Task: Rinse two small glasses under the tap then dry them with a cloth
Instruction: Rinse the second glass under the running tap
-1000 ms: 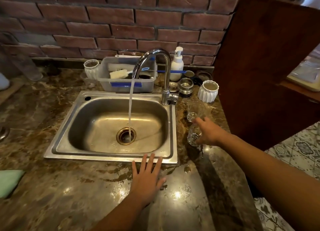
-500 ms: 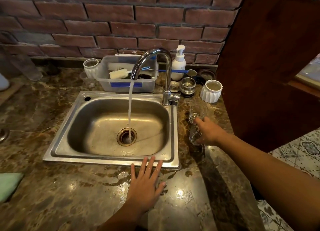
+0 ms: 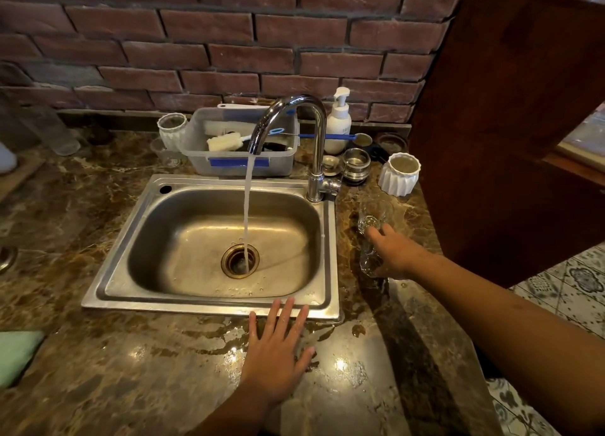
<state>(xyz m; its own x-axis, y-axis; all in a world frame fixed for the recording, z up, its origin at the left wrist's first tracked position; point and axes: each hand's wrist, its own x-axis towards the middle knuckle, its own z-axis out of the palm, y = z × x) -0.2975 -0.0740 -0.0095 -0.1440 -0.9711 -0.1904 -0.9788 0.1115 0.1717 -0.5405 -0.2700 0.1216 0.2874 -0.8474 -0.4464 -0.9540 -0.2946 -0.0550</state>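
Glass, clear and small: my right hand (image 3: 394,255) wraps the near glass (image 3: 368,262) right of the sink (image 3: 209,304), second glass (image 3: 373,214) just behind; left hand (image 3: 278,353) flat, fingers spread, bracing on the desk (image 3: 131,370) before the sink.

glasses (image 3: 373,214) (image 3: 368,258): 2 (clear) | white ribbed cups (image 3: 399,173) (image 3: 172,129): 2 | hands (image 3: 276,353) (image 3: 396,255): 2

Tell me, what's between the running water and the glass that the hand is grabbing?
In the head view, the sink's right wall and rim, then a wet strip of marble counter, separate the water stream from the glass under the right hand.
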